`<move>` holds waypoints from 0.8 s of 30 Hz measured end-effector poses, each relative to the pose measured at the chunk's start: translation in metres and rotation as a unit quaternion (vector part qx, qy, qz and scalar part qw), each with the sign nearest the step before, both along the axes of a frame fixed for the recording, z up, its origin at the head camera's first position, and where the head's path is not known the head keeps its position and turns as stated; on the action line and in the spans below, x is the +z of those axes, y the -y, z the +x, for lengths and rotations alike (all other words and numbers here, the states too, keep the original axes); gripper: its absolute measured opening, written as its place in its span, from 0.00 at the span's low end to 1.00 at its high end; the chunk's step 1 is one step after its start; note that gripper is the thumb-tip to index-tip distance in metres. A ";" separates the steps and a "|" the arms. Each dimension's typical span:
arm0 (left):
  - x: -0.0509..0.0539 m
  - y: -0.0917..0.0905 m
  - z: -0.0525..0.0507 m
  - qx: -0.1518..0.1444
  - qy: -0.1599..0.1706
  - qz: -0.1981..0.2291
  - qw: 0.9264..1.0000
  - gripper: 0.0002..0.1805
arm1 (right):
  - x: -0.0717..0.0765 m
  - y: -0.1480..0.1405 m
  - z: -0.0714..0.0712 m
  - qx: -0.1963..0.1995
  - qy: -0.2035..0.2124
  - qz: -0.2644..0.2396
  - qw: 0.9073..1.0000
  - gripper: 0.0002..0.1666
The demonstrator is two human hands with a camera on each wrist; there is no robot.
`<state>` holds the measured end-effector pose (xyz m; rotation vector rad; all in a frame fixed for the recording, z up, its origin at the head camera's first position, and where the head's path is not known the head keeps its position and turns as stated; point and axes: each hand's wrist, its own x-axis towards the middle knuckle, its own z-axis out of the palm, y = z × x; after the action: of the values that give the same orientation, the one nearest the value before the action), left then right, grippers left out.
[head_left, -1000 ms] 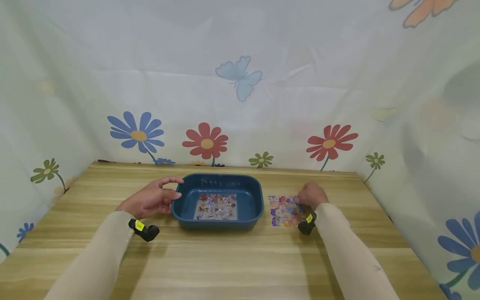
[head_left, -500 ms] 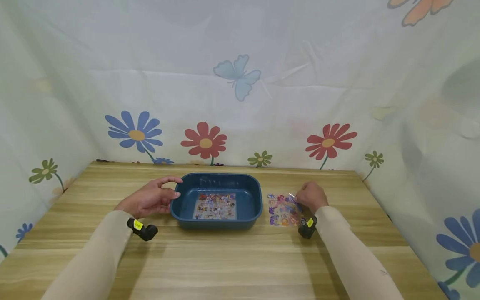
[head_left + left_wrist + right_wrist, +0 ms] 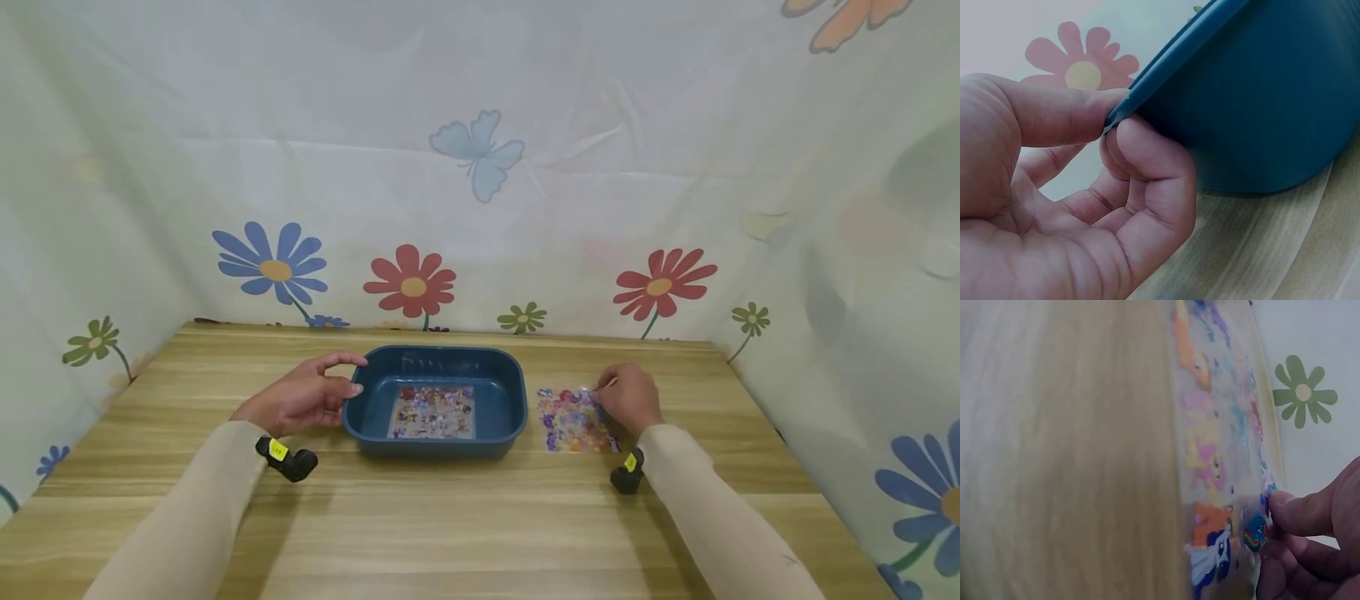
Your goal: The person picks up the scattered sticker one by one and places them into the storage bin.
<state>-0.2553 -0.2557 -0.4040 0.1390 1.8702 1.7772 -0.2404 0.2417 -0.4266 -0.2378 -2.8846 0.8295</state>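
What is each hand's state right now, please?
Left hand: closed, gripping the blue tub by its rim.
Right hand: closed, pinching the printed sheet beside the tub.

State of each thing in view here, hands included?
Blue tub: upright on the table.
Inner sticker sheet: lying flat in the blue tub.
Outer sticker sheet: beside the blue tub, pinched at its edge.
Left hand: pinching the blue tub's rim.
Right hand: pinching the outer sticker sheet.

My left sleeve (image 3: 180, 512), lower left of the frame, and right sleeve (image 3: 716, 508), lower right, are cream, the latter with a small dark mark (image 3: 790, 560). My left wrist camera (image 3: 300, 466) and right wrist camera (image 3: 625, 480) are black, each with a yellow label (image 3: 277, 450).
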 end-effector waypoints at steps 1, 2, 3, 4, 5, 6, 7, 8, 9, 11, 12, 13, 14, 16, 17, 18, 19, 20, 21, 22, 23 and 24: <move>0.000 -0.001 -0.001 -0.001 -0.001 -0.001 1.000 0.32 | 0.000 0.000 0.000 0.001 -0.008 0.008 1.000 0.08; 0.000 -0.001 -0.002 0.000 0.000 -0.002 1.000 0.32 | 0.000 -0.001 0.001 0.003 -0.016 0.013 1.000 0.08; -0.001 -0.001 -0.002 0.001 0.002 -0.002 1.000 0.33 | 0.001 -0.001 0.001 0.003 -0.022 0.016 1.000 0.09; -0.001 -0.001 -0.003 0.002 0.003 -0.005 1.000 0.33 | 0.001 -0.001 0.001 0.006 -0.028 0.019 0.999 0.10; -0.001 -0.001 -0.003 0.002 0.003 -0.006 1.000 0.33 | 0.001 -0.001 0.001 0.007 -0.035 0.023 0.999 0.11; -0.001 -0.001 -0.004 0.003 0.004 -0.007 1.000 0.33 | 0.001 -0.001 0.001 0.010 -0.041 0.027 0.999 0.12; -0.001 -0.001 -0.004 0.003 0.005 -0.008 1.000 0.33 | 0.001 -0.001 0.001 0.013 -0.046 0.029 0.998 0.13; -0.001 -0.001 -0.004 0.004 0.006 -0.008 1.000 0.33 | 0.001 -0.002 0.001 0.017 -0.051 0.031 0.998 0.13; -0.001 -0.001 -0.005 0.003 0.005 -0.008 1.000 0.34 | 0.000 -0.002 0.001 0.019 -0.052 0.031 0.998 0.13; -0.002 0.000 -0.005 0.002 0.003 -0.007 1.000 0.34 | 0.000 -0.003 0.001 0.027 -0.055 0.032 0.998 0.12; -0.002 0.000 -0.005 0.002 0.002 -0.008 1.000 0.34 | 0.000 -0.003 0.000 0.030 -0.054 0.031 0.998 0.12; -0.002 0.001 -0.005 0.002 0.002 -0.008 1.000 0.34 | 0.000 -0.003 0.000 0.033 -0.053 0.031 0.998 0.11; -0.002 0.001 -0.005 0.002 0.003 -0.008 1.000 0.35 | 0.000 -0.004 0.000 0.036 -0.050 0.031 0.998 0.11; -0.002 0.001 -0.005 0.004 0.002 -0.010 1.000 0.35 | 0.001 -0.005 -0.001 0.044 -0.044 0.032 0.998 0.11; -0.002 0.000 -0.005 0.003 0.002 -0.011 1.000 0.35 | 0.002 -0.006 -0.001 0.045 -0.039 0.032 0.998 0.11; -0.002 0.000 -0.005 0.003 0.001 -0.012 1.000 0.34 | 0.002 -0.006 -0.001 0.047 -0.033 0.033 0.998 0.11; -0.002 0.000 -0.005 0.004 0.002 -0.013 1.000 0.34 | 0.003 -0.007 -0.002 0.050 -0.029 0.032 0.998 0.11; -0.002 0.000 -0.005 0.005 0.001 -0.014 1.000 0.34 | 0.003 -0.008 -0.002 0.052 -0.024 0.028 0.998 0.11; -0.003 0.000 -0.004 0.006 0.001 -0.015 1.000 0.34 | 0.003 -0.008 -0.002 0.055 -0.018 0.022 0.998 0.12; -0.003 0.000 -0.004 0.004 -0.001 -0.015 1.000 0.34 | 0.003 -0.009 -0.003 0.057 -0.013 0.014 0.998 0.12; -0.003 0.000 -0.004 0.004 -0.001 -0.015 1.000 0.34 | 0.003 -0.010 -0.004 0.060 -0.008 0.004 0.998 0.12; -0.003 0.000 -0.004 0.004 -0.002 -0.014 1.000 0.34 | 0.003 -0.011 -0.005 0.062 -0.003 -0.008 0.998 0.13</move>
<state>-0.2588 -0.2559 -0.4073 0.1243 1.8999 1.7553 -0.2450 0.2529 -0.4238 -0.0574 -2.9120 0.8725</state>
